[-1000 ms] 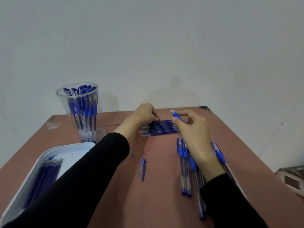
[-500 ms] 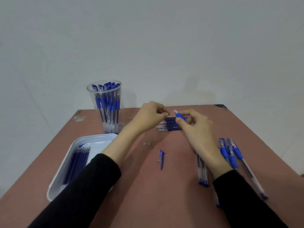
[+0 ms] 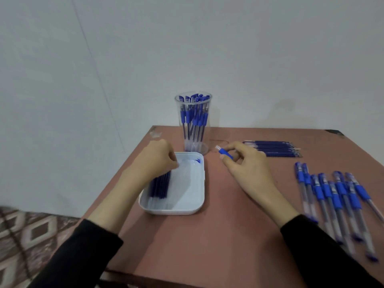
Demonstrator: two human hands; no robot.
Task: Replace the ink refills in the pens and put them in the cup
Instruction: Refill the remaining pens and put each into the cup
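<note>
The left grip point(image 3: 158, 161) is hanging over the far left corner of the white tray point(image 3: 187, 210). Its fingers are curling down toward the upper ends of the dark blue refills point(image 3: 161, 187), which are lying lengthwise along the tray's left side. The view there is blurring, so I cannot tell whether those fingers are holding anything or only touching the refills. The right grip point(image 3: 247, 169) is hovering above the surface point(image 3: 218, 235) just right of the tray. Its thumb and forefinger are pinching a short blue pen part point(image 3: 225, 153) whose pale clear end is pointing up and left, while the other fingers are curling loosely beneath. The clear cup point(image 3: 202, 149) is standing upright just beyond the tray's far edge, near the back of the surface, and a bunch of finished pens point(image 3: 194, 119) is standing in it. A neat row of spare refills point(image 3: 274, 149) is lying crosswise toward the back right, beyond the right grip. Loose pens point(image 3: 332, 196) are lying side by side near the right edge, blue ends pointing away, well apart from the cup. Black sleeves point(image 3: 79, 256) are covering both forearms, and a patterned floor point(image 3: 31, 231) is showing at the lower left
</note>
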